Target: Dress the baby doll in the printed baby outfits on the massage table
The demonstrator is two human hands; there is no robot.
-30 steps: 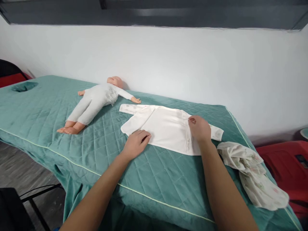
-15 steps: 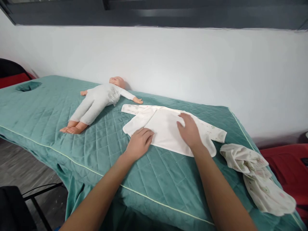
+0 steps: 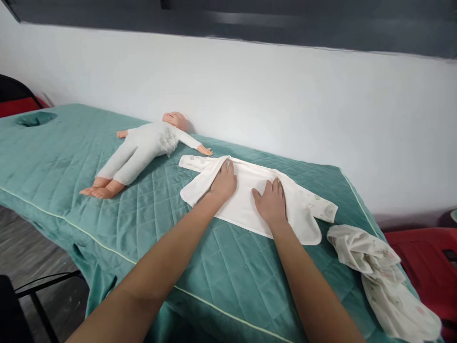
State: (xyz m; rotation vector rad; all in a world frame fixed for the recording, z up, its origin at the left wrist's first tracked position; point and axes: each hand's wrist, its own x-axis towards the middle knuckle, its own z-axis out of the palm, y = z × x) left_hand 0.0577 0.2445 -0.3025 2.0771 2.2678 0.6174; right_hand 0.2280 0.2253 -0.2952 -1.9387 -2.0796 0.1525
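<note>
A white baby garment (image 3: 246, 200) lies spread flat on a green quilted table (image 3: 150, 224). My left hand (image 3: 223, 183) rests palm down on its left part, fingers stretched out. My right hand (image 3: 271, 202) lies flat on its middle, fingers apart. One printed sleeve (image 3: 317, 206) sticks out to the right, another (image 3: 194, 162) to the upper left. A baby doll (image 3: 143, 150) in a white suit lies on its back left of the garment, one arm almost touching it.
A crumpled printed cloth (image 3: 378, 271) hangs over the table's right corner. A face hole (image 3: 35, 119) is in the table's far left end. A white wall runs behind. Red furniture (image 3: 424, 262) stands at right; grey floor and black frame at lower left.
Both hands have slid onto the garment: the left moved up from its lower edge onto the cloth, the right moved left from the right edge and now lies flat.
</note>
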